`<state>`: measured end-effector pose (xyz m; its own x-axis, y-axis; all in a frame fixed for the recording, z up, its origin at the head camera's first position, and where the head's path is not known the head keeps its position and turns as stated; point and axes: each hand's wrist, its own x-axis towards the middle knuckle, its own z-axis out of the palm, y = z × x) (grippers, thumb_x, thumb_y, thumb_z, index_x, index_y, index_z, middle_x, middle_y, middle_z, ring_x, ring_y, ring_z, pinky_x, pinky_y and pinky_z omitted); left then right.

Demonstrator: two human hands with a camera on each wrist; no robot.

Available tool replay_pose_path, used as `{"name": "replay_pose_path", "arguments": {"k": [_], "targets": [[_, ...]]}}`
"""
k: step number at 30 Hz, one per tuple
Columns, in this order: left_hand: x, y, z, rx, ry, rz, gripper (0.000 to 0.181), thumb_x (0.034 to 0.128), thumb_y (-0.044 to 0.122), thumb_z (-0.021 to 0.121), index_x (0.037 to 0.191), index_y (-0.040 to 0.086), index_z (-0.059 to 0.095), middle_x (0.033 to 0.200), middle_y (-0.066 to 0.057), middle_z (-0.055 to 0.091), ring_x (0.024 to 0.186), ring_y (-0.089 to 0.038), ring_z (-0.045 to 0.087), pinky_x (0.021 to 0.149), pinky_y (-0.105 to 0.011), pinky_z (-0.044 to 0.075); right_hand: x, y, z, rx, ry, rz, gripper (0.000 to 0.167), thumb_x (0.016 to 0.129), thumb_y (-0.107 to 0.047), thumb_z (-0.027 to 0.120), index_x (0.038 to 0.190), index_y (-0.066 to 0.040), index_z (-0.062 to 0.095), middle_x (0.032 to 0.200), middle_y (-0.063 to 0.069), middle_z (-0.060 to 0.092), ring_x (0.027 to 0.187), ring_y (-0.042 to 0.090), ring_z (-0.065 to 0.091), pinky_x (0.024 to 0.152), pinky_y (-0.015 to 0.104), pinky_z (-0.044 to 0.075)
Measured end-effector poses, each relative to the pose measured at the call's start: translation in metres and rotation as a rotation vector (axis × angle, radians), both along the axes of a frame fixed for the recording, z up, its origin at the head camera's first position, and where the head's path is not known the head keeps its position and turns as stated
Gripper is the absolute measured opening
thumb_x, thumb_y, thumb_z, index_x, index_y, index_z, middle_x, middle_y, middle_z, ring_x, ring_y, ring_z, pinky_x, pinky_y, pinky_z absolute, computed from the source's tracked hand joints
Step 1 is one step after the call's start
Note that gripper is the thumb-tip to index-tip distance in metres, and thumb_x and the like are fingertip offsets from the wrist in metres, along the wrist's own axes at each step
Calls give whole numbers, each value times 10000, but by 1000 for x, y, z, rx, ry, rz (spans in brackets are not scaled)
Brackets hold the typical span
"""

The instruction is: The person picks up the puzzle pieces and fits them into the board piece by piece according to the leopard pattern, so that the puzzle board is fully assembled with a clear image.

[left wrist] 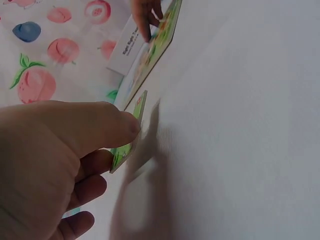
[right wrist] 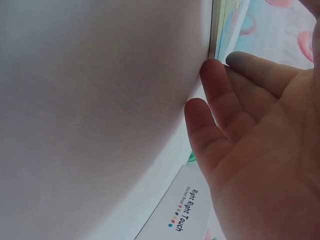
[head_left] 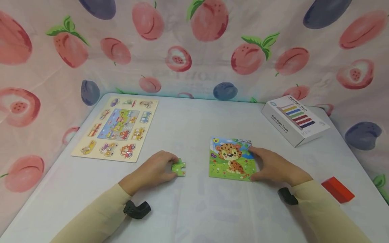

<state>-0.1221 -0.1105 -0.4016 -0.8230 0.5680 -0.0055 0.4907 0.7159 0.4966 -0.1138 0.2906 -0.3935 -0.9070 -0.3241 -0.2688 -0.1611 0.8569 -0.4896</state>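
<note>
My left hand (head_left: 155, 169) pinches a small green puzzle piece (head_left: 178, 167) between thumb and fingers. The left wrist view shows the piece (left wrist: 117, 157) held tilted, with a shadow on the table beside it. To the right lies a square leopard picture puzzle (head_left: 231, 158) with a blue sky and green grass. My right hand (head_left: 273, 165) is at the puzzle's right edge, its fingers near the upper corner and its thumb at the lower one. In the right wrist view the fingers of the right hand (right wrist: 260, 125) look mostly straight, their tips by the board's edge.
A wooden vehicle puzzle board (head_left: 136, 118) lies at the back left. At the back right stands a white box (head_left: 291, 119) printed with coloured bars. A red block (head_left: 338, 189) lies beside the right forearm. Fruit-patterned cloth (head_left: 206, 60) hangs behind the table.
</note>
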Motion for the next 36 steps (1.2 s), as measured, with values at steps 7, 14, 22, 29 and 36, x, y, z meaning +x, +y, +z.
{"name": "replay_pose_path", "arguments": {"k": [7, 14, 22, 29, 36], "targets": [[-4, 24, 2, 20, 51, -82, 366, 824, 165, 812, 1132, 19, 680, 1075, -32, 676, 1036, -185, 592, 915, -356, 495, -4, 1, -1, -1, -23, -7, 1035, 718, -380, 892, 1502, 47, 368, 1506, 273, 395, 1383, 467, 341, 1100, 615, 286], [-8, 50, 3, 52, 34, -126, 378, 828, 177, 810, 1140, 6, 683, 1074, -47, 683, 1024, -190, 587, 914, -348, 489, -5, 1, -1, 0, -20, -2, 1029, 722, -362, 893, 1505, 44, 364, 1500, 269, 405, 1381, 462, 347, 1102, 615, 284], [-14, 75, 1, 33, 12, -160, 374, 829, 187, 802, 1136, 5, 691, 1074, -66, 690, 1027, -206, 585, 924, -352, 482, -5, -1, 1, -4, -14, -7, 1039, 710, -366, 904, 1501, 45, 370, 1490, 278, 414, 1375, 469, 357, 1100, 617, 284], [-17, 87, -2, 14, -7, -167, 396, 840, 215, 800, 1155, 3, 688, 1081, -62, 688, 1032, -204, 582, 932, -329, 477, -5, -1, 1, -9, -12, -4, 1032, 712, -356, 902, 1501, 45, 370, 1486, 278, 418, 1371, 467, 362, 1098, 621, 285], [-18, 96, -1, 6, 9, -185, 399, 849, 221, 788, 1166, 3, 684, 1083, -65, 694, 1007, -198, 584, 915, -321, 474, -5, -2, 1, -5, -14, -3, 1030, 717, -367, 897, 1499, 48, 371, 1485, 280, 418, 1370, 468, 361, 1098, 620, 287]]}}
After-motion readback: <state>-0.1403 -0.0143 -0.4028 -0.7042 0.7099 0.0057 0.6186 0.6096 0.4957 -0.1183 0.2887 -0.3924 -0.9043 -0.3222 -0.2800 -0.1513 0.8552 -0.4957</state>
